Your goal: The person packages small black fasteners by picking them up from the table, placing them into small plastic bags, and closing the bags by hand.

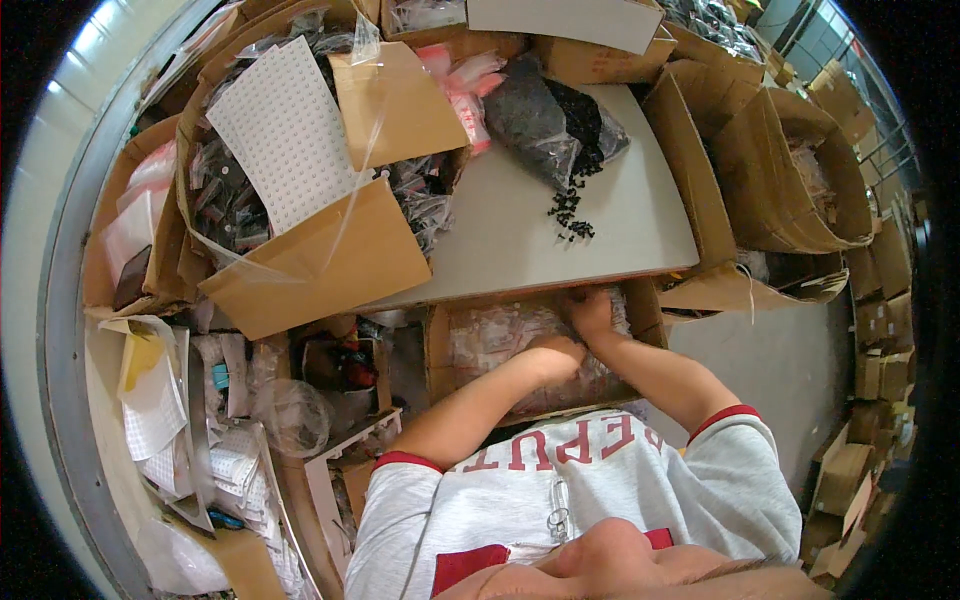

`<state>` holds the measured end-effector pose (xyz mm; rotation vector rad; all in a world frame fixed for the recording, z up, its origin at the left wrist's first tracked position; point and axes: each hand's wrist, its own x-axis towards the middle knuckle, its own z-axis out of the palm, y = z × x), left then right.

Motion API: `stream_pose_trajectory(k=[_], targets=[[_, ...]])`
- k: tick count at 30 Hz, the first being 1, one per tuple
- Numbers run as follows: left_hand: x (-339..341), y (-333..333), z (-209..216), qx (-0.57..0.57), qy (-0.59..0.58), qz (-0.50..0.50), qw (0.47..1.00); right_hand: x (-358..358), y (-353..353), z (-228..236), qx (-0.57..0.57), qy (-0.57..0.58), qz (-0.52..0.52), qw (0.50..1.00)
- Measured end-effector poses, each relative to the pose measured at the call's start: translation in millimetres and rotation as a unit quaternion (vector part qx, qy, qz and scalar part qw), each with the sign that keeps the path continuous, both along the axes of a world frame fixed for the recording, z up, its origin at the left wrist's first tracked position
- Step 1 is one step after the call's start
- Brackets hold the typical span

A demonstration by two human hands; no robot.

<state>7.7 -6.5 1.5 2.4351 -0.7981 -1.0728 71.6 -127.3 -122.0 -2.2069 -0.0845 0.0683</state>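
Observation:
Both my hands reach down into a cardboard box (439, 345) tucked below the table's near edge. Small clear plastic bags (495, 335) fill it. My left hand (562, 358) is bent at the wrist among the bags near the box's middle, and its fingers are hidden. Farther in, by the far right part of the box, my right hand (592, 312) points down at the bags. Its fingertips are out of sight under the hand, so what it grips, if anything, cannot be made out.
On the white table (480, 250) a clear bag (535, 120) spills small black parts (572, 215). A large open carton (320, 265) of bagged parts stands left, with a dotted white sheet (285, 130) on top. More cartons (785, 180) stand right. Paper sheets (160, 420) lie lower left.

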Motion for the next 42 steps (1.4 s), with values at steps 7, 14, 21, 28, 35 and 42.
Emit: stream_pose_trajectory(k=[7, 14, 21, 28, 35, 42], targets=[[-7.6, 6.3, -19.7, -0.116, -0.04, 0.019, 0.992, -6.2, -8.5, 7.7, -0.11, -0.01, 0.029, 0.993], [-3.4, 6.3, -0.1, -0.222, 0.065, -0.031, 0.972, 8.0, -17.4, -55.7, -0.131, -0.009, -0.012, 0.991], [4.1, 15.3, 5.7, -0.381, 0.109, 0.027, 0.918, -1.4, 7.2, 22.3, -0.083, 0.091, -0.015, 0.992], [5.7, 7.7, 2.2, -0.555, 0.127, 0.199, 0.798, 5.9, -1.1, 18.1, -0.072, 0.172, 0.052, 0.981], [-5.5, -5.9, 10.5, -0.538, 0.084, 0.066, 0.836, 7.4, -3.9, 15.2, -0.056, 0.194, 0.074, 0.977], [-6.8, -10.0, 5.2, -0.527, 0.015, 0.094, 0.845, 9.0, -0.8, 16.9, -0.04, 0.226, 0.099, 0.968]])
